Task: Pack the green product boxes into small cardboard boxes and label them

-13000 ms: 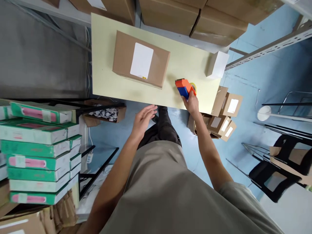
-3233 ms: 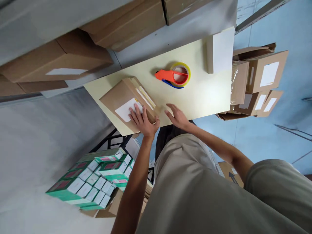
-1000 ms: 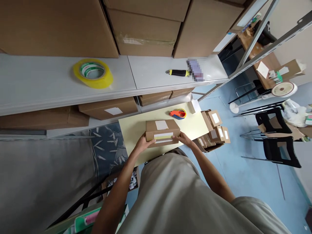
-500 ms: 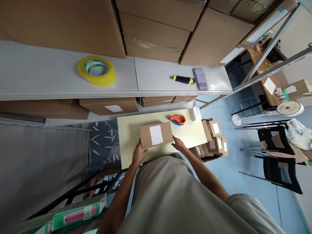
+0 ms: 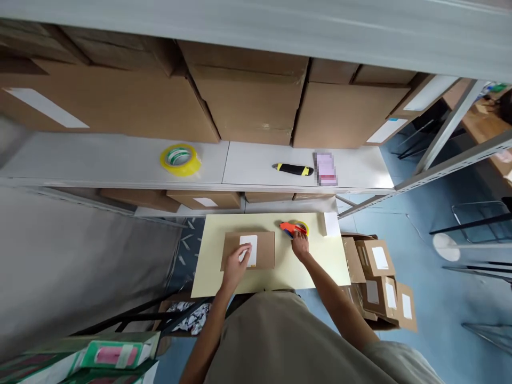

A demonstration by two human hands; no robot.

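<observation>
The table [image 5: 286,272] bears 1 box [image 5: 265,256] left of centre. Left hand [image 5: 234,268] is over it, thumb and fingers apart. Right hand [image 5: 300,246] is at the tape dispenser [image 5: 291,226], right of the box; finger closure cannot be told.

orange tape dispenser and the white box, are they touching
Apart: the head view shows yellow tabletop between the orange tape dispenser and the white box.
</observation>
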